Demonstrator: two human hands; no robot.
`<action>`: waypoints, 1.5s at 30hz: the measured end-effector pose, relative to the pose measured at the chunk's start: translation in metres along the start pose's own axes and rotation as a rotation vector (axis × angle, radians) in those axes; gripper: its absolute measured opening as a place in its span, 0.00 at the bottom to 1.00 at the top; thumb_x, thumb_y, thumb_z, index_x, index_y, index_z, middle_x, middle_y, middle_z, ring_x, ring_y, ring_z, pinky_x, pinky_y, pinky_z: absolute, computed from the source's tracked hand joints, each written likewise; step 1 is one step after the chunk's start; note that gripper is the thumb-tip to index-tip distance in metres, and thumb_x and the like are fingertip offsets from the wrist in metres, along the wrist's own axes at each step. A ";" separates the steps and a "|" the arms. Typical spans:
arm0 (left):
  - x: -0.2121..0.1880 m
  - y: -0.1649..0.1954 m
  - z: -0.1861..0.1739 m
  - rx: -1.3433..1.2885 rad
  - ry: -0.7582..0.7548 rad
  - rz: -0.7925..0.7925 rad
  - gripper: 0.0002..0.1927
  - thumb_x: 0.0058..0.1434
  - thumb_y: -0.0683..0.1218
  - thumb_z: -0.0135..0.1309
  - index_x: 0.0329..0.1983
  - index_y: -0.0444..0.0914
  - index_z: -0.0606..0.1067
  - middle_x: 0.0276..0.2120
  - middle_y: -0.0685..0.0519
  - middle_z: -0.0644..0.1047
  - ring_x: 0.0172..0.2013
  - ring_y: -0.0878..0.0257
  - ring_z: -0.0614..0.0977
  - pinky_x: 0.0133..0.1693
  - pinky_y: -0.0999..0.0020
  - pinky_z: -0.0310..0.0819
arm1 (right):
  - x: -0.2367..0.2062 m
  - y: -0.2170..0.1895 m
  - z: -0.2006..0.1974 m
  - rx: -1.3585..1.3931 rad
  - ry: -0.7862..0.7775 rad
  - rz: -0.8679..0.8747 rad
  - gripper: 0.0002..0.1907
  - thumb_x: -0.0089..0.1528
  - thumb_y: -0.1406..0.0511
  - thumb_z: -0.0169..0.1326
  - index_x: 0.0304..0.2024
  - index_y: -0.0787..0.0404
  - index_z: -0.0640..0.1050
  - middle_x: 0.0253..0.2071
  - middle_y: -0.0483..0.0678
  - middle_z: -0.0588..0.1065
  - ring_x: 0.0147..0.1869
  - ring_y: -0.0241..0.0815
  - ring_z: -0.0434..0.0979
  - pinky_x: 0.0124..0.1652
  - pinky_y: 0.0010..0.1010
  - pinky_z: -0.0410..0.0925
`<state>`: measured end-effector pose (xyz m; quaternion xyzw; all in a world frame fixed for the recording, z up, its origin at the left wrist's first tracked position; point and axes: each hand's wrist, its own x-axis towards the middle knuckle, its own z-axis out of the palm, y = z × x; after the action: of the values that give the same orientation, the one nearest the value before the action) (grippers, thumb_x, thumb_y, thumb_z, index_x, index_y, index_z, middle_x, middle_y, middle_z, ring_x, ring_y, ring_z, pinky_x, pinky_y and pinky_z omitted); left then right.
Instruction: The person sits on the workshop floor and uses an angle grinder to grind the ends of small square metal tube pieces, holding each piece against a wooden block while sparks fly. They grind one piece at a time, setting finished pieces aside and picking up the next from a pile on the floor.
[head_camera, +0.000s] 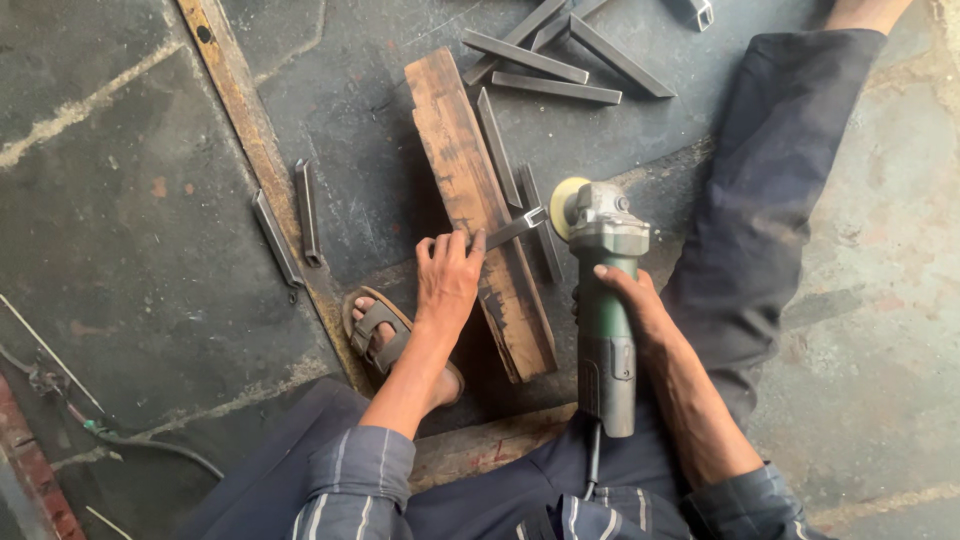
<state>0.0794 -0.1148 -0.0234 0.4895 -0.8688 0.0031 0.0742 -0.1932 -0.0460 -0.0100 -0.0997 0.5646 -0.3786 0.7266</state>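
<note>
Steel strip (512, 229) lies across a worn wooden plank (480, 210) on the floor, its long axis pointing right toward the grinder's disc (566, 207). Left hand (447, 282) pinches the strip's near end. Right hand (628, 305) clenches the green angle grinder (605, 310), disc almost touching the strip's tip.

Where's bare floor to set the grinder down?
Bare floor lies left of the long rusty bar, and right of the outstretched leg. It is crowded around the wooden block: left hand on a metal piece, right hand on the grinder, cut pieces above.
</note>
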 end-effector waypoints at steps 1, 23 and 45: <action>-0.001 0.000 0.000 0.007 -0.001 0.003 0.20 0.60 0.38 0.53 0.57 0.37 0.79 0.38 0.50 0.72 0.44 0.55 0.75 0.53 0.52 0.66 | 0.001 0.000 -0.001 0.063 -0.050 0.025 0.28 0.58 0.52 0.58 0.46 0.70 0.75 0.34 0.56 0.77 0.33 0.48 0.81 0.32 0.38 0.76; -0.002 0.005 0.001 0.018 0.013 -0.037 0.22 0.59 0.38 0.54 0.59 0.37 0.78 0.38 0.48 0.70 0.41 0.53 0.73 0.51 0.54 0.67 | 0.002 0.009 -0.006 0.326 -0.142 0.180 0.32 0.57 0.50 0.59 0.51 0.69 0.74 0.36 0.57 0.78 0.35 0.50 0.82 0.35 0.39 0.77; 0.004 0.011 0.008 -0.217 0.191 -0.667 0.20 0.70 0.51 0.51 0.64 0.42 0.74 0.52 0.47 0.77 0.54 0.49 0.77 0.55 0.47 0.68 | -0.001 0.017 -0.026 0.354 0.007 0.110 0.31 0.57 0.49 0.60 0.50 0.66 0.74 0.34 0.56 0.78 0.32 0.48 0.82 0.33 0.38 0.77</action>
<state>0.0671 -0.1135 -0.0304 0.7329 -0.6456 -0.0678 0.2034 -0.2095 -0.0264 -0.0283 0.0619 0.4961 -0.4322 0.7505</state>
